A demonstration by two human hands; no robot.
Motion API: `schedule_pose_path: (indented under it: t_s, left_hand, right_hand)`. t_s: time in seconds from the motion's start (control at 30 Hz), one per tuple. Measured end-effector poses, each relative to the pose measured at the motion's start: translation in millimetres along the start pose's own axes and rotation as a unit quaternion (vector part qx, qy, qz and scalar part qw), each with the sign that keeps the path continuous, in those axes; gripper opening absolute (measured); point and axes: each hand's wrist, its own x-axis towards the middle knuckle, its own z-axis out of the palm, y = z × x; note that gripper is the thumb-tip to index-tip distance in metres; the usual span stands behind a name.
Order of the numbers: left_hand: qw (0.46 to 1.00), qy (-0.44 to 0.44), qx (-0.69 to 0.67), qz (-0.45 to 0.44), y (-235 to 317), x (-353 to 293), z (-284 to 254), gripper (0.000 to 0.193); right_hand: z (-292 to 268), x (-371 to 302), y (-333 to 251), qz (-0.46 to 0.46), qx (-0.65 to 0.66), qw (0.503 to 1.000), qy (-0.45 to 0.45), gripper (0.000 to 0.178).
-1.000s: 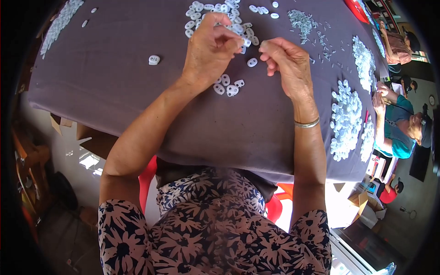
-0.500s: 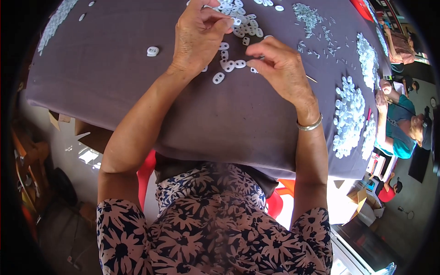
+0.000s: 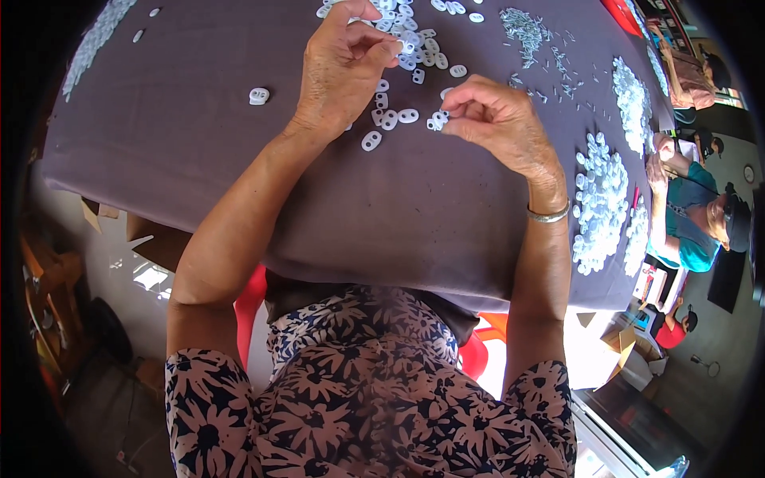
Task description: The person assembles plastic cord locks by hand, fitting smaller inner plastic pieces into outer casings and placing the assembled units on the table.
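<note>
My left hand [image 3: 339,76] is closed in a pinch on a small white two-holed plastic piece [image 3: 406,48], held over the near side of a heap of similar white pieces [image 3: 430,45]. To its right, my right hand [image 3: 506,127] pinches another white two-holed piece [image 3: 437,121] between thumb and fingertips, low over the table. Between the hands lie several loose oval pieces, among them one flat piece [image 3: 408,115] and a nearer one [image 3: 371,141]. A silvery bracelet circles my right wrist.
A dark cloth covers the table [image 3: 382,215]. Small metallic bits [image 3: 524,36] are scattered at the far right. A pale heap [image 3: 602,207] lies along the right edge, another strip [image 3: 96,40] far left. One piece [image 3: 259,95] sits alone. A person in teal [image 3: 689,211] sits at right.
My right hand has shifted slightly right and closed on a white piece, which now shows at its fingertips. My left hand keeps its pinch, its fingertips slightly lower. The view has shifted a little.
</note>
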Motion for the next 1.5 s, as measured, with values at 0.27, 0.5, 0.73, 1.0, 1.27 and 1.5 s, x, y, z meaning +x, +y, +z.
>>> schedule_pose_path:
  t_s: [0.27,0.5,0.73,1.0,1.27,1.5]
  left_hand:
    - [0.995,-0.002,0.085,-0.051,12.0,-1.5,-1.1,0.03]
    - [0.995,-0.005,0.086,-0.052,13.3,-0.1,-0.9,0.03]
    - [0.995,0.0,0.07,-0.069,22.9,-3.9,6.0,0.025]
    - [0.995,-0.016,0.066,-0.077,25.8,-5.2,7.7,0.024]
    - [0.998,-0.03,0.033,-0.043,17.1,-3.9,10.7,0.026]
    - [0.998,-0.016,0.03,-0.048,16.9,-5.0,10.5,0.024]
  right_hand:
    - [12.8,-1.1,-11.2,-0.047,-0.118,0.992,0.013,0.02]
    - [12.4,0.7,-11.3,-0.021,-0.102,0.995,-0.006,0.017]
    - [12.8,0.1,-12.4,-0.054,-0.124,0.991,0.004,0.017]
    - [-2.0,-3.7,-17.0,-0.021,-0.067,0.995,0.068,0.016]
    - [-20.4,-2.4,11.7,0.063,-0.098,0.977,0.177,0.013]
    - [-7.0,21.2,12.6,-0.008,-0.138,0.971,0.195,0.012]
